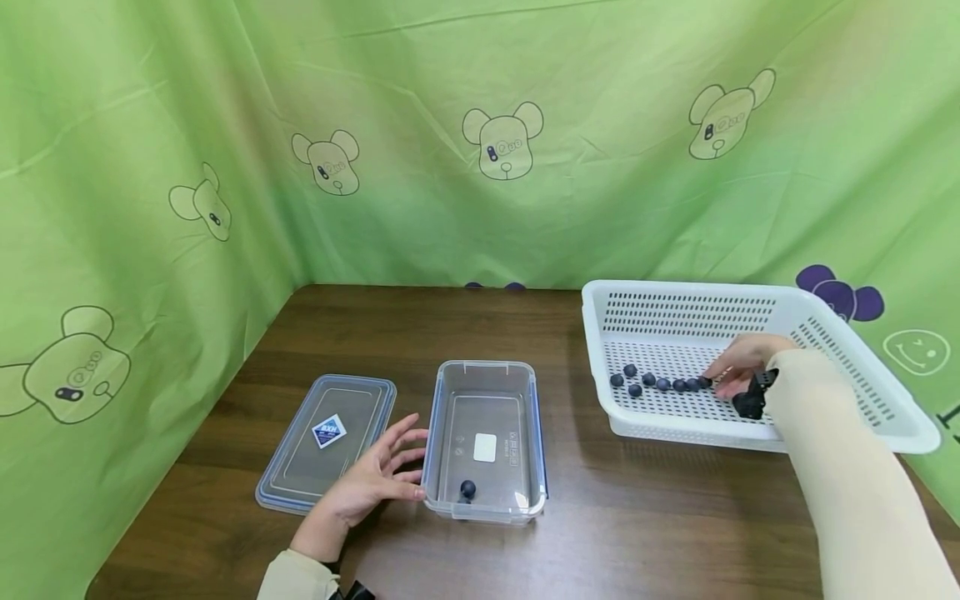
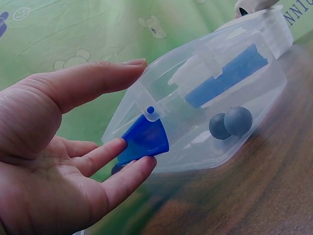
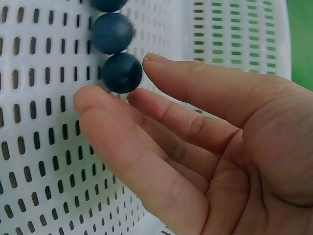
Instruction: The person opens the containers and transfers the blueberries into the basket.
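Note:
My left hand (image 1: 369,483) is beside a clear plastic container (image 1: 486,408), its fingers extended at the near-left wall. In the left wrist view its fingertips touch a blue latch (image 2: 146,139), and the thumb lies by the rim. Two blueberries (image 1: 468,488) sit inside the container at its near end. Over in the white basket (image 1: 697,429), my right hand (image 1: 742,365) reaches in with thumb and fingers apart. The end blueberry (image 3: 122,73) of a row lies right at those fingertips, not visibly pinched. Several more blueberries (image 1: 663,384) lie on the basket floor to the left.
A clear lid with a blue edge (image 1: 352,408) lies flat on the wooden table (image 1: 600,533), left of the container. Behind the table hangs a green curtain (image 1: 420,200) with bear faces. The basket's raised walls surround the right hand.

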`<state>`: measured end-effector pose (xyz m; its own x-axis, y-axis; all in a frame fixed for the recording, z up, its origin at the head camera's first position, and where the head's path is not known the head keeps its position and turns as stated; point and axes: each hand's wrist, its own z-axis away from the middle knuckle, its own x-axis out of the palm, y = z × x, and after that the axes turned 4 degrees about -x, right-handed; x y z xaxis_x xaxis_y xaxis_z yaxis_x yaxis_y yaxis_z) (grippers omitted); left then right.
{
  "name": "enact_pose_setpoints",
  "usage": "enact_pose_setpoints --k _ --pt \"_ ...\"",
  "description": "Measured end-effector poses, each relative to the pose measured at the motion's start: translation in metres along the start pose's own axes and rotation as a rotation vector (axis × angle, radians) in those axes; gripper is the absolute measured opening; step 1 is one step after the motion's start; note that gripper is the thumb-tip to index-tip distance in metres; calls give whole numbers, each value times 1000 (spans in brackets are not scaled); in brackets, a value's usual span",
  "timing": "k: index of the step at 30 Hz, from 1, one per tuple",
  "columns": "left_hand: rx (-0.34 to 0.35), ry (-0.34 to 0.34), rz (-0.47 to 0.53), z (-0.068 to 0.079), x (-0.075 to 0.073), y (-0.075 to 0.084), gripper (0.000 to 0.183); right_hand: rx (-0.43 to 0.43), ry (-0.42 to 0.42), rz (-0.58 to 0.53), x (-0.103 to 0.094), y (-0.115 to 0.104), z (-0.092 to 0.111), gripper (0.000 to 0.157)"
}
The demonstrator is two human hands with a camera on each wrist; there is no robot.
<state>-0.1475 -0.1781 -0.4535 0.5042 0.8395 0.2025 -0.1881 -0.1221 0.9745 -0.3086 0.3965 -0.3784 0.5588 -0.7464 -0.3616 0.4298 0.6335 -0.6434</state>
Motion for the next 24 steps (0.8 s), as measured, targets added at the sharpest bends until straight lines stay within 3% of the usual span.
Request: enact_pose_setpoints --k 6,11,17,24 --pt "-7 0 -1 0 1 1 110 -59 4 -126 -2 -7 11 14" --pt "-10 2 -1 0 1 2 110 -171 -32 -198 -2 -21 20 16" --pt "-10 5 -3 0 1 3 110 -309 -39 -184 7 -51 30 14" --pt "-10 5 -5 0 0 1 109 -467 -29 -121 37 -92 42 12"
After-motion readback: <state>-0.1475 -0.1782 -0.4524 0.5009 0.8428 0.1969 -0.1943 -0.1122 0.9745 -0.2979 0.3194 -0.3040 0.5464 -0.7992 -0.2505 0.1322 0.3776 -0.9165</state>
